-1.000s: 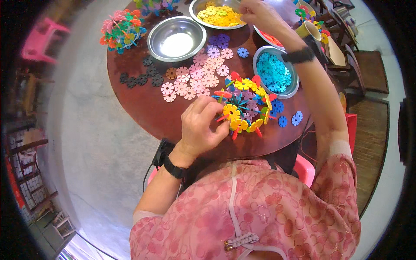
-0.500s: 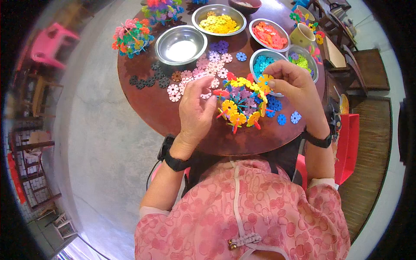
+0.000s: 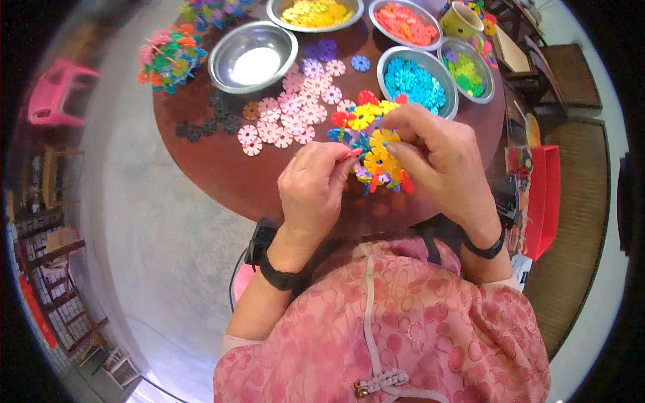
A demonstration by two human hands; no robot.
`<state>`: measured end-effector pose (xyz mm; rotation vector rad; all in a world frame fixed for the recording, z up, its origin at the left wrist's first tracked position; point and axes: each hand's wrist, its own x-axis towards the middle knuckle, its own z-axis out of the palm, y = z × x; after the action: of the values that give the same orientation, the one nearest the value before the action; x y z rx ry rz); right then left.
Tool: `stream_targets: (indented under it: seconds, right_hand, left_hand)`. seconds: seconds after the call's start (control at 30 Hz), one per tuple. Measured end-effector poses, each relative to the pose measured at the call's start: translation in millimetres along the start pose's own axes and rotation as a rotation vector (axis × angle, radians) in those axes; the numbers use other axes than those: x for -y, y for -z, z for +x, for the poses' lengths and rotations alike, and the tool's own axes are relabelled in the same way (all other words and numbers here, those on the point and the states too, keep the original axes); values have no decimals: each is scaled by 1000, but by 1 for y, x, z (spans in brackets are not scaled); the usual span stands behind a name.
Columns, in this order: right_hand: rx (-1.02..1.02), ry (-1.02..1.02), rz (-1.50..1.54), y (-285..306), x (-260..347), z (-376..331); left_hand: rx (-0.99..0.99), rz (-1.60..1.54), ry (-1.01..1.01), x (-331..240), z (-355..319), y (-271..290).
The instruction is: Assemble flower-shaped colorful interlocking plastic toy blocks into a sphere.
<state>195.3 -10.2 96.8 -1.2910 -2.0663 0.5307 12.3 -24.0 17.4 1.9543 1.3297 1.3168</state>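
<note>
Between my two hands is a ball-shaped build of interlocking plastic flower discs (image 3: 366,164), with yellow and red pieces outside and purple and teal ones inside. The fingers of my left hand (image 3: 310,185) are closed in a pinch on a small red disc (image 3: 353,154) at the build's left side; whether that disc is joined on, I cannot tell. My right hand (image 3: 443,158) grips the build's right side, thumb and fingers on a yellow disc (image 3: 384,140). Loose pink discs (image 3: 293,124) lie just beyond my left hand on the round brown table (image 3: 222,171).
Metal bowls of yellow (image 3: 316,13), orange-red (image 3: 403,25), blue (image 3: 413,80) and green discs (image 3: 463,70) line the far side. A bare metal bowl (image 3: 252,57) stands left, near a finished-looking disc ball (image 3: 171,57). Black discs (image 3: 211,121) lie at left, a green cup (image 3: 462,21) far right.
My left hand has closed on the red disc, where before its fingers were apart beside the build. The build is turned and drawn between both hands. The whole view has shifted slightly.
</note>
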Motion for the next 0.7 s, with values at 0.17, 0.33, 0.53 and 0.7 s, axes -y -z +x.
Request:
stream_targets:
  seconds: [0.17,0.33,0.53,0.7]
  right_hand:
    - [-47,-74,59,-10,1,11]
    - [73,-68,37,-17,-2,13]
    - [112,-90,-14,-17,-3,15]
    - [146,-67,-34,-17,-4,16]
  left_hand:
    - [-26,-39,-9,-1,-2,1]
    - [4,-2,5,5,-6,2]
    - [24,-28,65,6,-8,1]
    - [31,26,-24,10,-8,1]
